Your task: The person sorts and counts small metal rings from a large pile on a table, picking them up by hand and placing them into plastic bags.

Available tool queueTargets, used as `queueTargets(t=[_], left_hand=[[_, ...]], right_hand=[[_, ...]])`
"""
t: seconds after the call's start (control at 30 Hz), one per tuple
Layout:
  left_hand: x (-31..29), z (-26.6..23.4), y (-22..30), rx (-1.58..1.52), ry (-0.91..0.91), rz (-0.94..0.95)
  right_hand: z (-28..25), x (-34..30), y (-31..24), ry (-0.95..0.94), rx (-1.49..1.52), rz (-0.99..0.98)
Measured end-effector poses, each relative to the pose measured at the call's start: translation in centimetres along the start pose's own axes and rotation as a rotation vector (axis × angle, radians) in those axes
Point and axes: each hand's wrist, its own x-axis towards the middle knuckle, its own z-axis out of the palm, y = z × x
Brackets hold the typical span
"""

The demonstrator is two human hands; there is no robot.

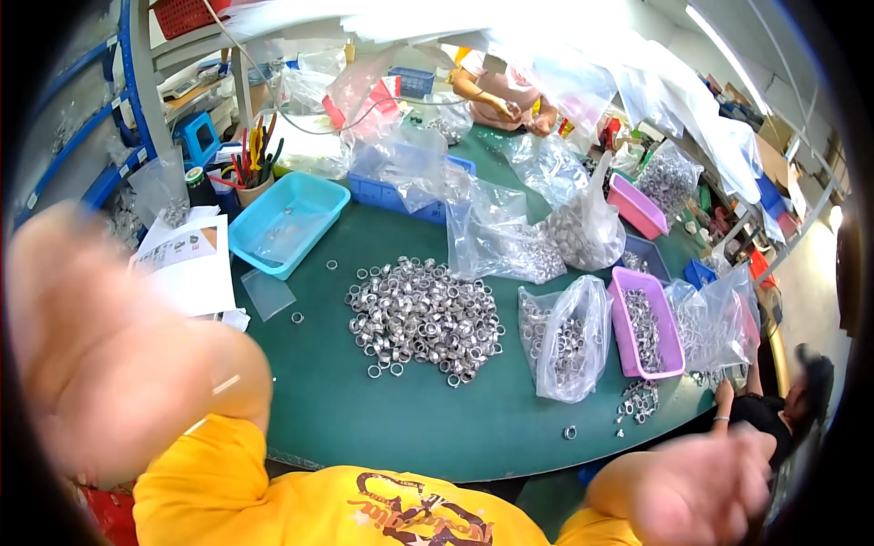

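Observation:
My left hand (109, 355) is raised large and close at the left, beside the papers, and motion smears its fingers. Low at the right, my right hand (701, 491) is held up off the table's near edge, also blurred. I cannot make out anything held in either one. Between them, on the green table (382, 428), lies a heap of small silver metal rings (423, 314), with a few loose ones around it. A clear bag of metal parts (569, 341) sits right of the heap, beside a pink-purple tray (669, 341) of similar pieces.
A turquoise basin (319, 214) and a blue crate (373, 196) stand behind the heap. Further bags of parts (583, 227) crowd the right. A pot of pliers (255, 182) is at the left. Co-workers sit across the table (501, 91) and at the right (774, 414).

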Motion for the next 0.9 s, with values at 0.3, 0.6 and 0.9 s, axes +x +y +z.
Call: queueTargets(t=[0.3, 0.6, 0.9], left_hand=[[-22.7, -0.7, -19.8, -0.359, 0.958, -1.646], [-27.7, 5.1, -25.2, -0.488, 0.941, -1.740], [-28.8, 7.4, -27.4, -0.428, 1.177, -1.901]], right_hand=[[-2.8, -22.8, -7.1, -0.840, -0.316, 0.909], [-6.1, -25.8, -11.4, -0.898, -0.514, 0.998], [-6.9, -25.9, -11.6, -0.859, -0.493, 1.018]])
